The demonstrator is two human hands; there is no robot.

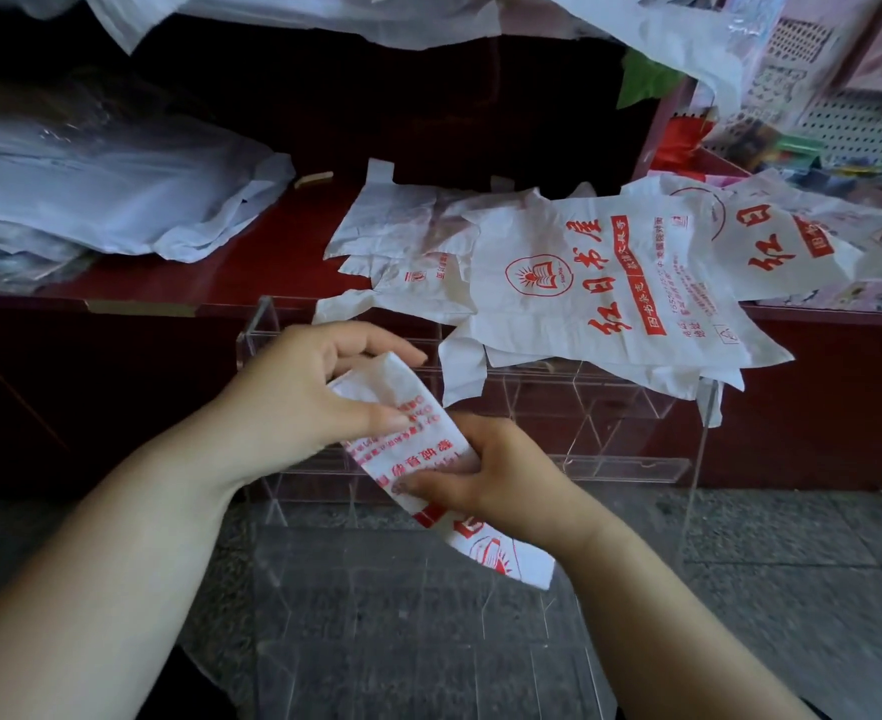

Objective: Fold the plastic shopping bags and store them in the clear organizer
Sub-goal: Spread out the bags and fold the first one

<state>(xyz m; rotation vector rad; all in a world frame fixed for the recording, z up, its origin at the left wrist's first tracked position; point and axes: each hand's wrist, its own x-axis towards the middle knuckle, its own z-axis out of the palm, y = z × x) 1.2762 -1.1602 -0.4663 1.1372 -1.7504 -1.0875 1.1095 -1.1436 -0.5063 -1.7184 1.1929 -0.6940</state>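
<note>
A person is holding a folded bag [407,449], white plastic with red print, between both hands over a clear organizer [584,407]. The left hand [303,392] is gripping the upper end of the narrow strip, its thumb lying across the printed face and its fingers curling behind the top edge. The right hand [506,475] is pinching the strip lower down, its fingers wrapping over the face from the right side. The free lower end is hanging out past the right wrist, showing part of a red emblem. The strip is slanting from upper left to lower right, in the air over the organizer's divided compartments.

The organizer is standing on the grey floor [792,553], right against the front of a dark red desk [251,267]. On the desk, loose bags [610,283] with the same red lettering are lying flat and overlapping, and their near edges and handles are drooping over the organizer's back rim. One more printed bag [771,241] is lying to their right. At the desk's left end a stack of pale bags [106,184] is resting, well apart from the hands. More pale plastic is hanging across the top of the view.
</note>
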